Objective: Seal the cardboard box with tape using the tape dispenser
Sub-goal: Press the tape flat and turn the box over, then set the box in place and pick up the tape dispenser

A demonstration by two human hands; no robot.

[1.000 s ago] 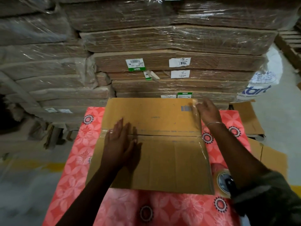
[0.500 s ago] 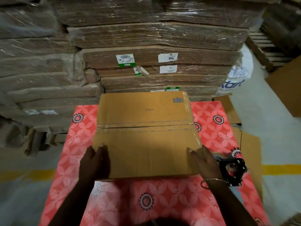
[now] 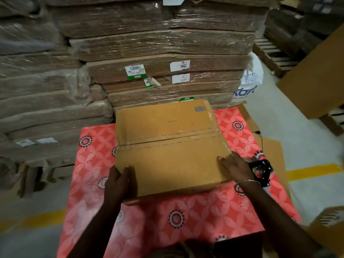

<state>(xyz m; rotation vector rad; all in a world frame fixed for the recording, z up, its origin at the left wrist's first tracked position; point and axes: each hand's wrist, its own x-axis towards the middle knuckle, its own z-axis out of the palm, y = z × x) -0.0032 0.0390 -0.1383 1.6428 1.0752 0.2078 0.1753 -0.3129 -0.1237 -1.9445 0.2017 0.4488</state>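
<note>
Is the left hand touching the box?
Touching. The head view shows the left hand gripping the box's near-left corner, thumb lying on top.

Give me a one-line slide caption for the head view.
Both hands, left and right, grip the taped cardboard box on a red patterned table; tape dispenser beside it.

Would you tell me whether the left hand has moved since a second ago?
Yes: the left hand came off the tape seam toward the cardboard box's near-left corner.
</note>
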